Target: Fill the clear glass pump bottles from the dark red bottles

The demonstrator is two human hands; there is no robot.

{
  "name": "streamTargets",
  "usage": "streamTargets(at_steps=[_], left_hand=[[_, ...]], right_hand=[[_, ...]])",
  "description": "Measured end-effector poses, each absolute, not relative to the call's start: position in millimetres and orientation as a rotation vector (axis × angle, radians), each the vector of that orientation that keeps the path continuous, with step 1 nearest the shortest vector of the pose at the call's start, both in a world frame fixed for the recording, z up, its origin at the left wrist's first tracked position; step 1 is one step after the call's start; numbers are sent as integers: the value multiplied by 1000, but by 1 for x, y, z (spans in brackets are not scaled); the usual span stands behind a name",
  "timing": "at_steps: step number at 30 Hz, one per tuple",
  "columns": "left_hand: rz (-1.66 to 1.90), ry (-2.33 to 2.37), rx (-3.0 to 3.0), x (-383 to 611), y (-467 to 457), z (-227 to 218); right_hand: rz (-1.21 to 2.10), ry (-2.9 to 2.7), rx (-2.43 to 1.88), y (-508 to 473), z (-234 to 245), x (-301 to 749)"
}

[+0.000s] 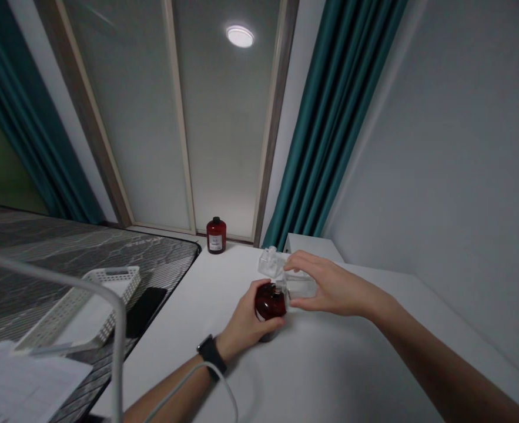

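Note:
My left hand (253,320) is wrapped round a dark red bottle (270,301), which leans with its threaded neck up and toward the right. In my right hand (318,281) is a clear bottle (300,284), gripped between thumb and fingers and tipped onto its side. Its left end is right at the red bottle's neck; whether the two touch I cannot tell. Just behind them on the white table (197,329) is another clear square bottle (270,262), partly hidden by my right hand's fingers. A black smartwatch (211,355) is on my left wrist.
A capped red bottle (216,236) with a white label stands at the far table edge. To the left are a white basket (76,305), a black phone-like slab (144,311) and papers (30,382). A white cable (119,352) crosses in front. A white box (314,247) stands behind.

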State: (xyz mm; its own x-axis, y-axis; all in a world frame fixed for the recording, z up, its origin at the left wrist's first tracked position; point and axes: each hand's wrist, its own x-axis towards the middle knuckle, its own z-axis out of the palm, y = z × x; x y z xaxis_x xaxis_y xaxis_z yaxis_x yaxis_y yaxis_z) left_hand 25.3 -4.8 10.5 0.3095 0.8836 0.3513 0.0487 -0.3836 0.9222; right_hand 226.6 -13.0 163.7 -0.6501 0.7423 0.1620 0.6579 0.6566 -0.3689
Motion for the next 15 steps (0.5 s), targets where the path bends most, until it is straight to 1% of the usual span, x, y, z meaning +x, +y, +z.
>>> streamTargets(at_steps=[15], left_hand=[[1195, 835, 1703, 25, -3, 7]], right_hand=[[399, -2578, -1108, -11, 160, 229]])
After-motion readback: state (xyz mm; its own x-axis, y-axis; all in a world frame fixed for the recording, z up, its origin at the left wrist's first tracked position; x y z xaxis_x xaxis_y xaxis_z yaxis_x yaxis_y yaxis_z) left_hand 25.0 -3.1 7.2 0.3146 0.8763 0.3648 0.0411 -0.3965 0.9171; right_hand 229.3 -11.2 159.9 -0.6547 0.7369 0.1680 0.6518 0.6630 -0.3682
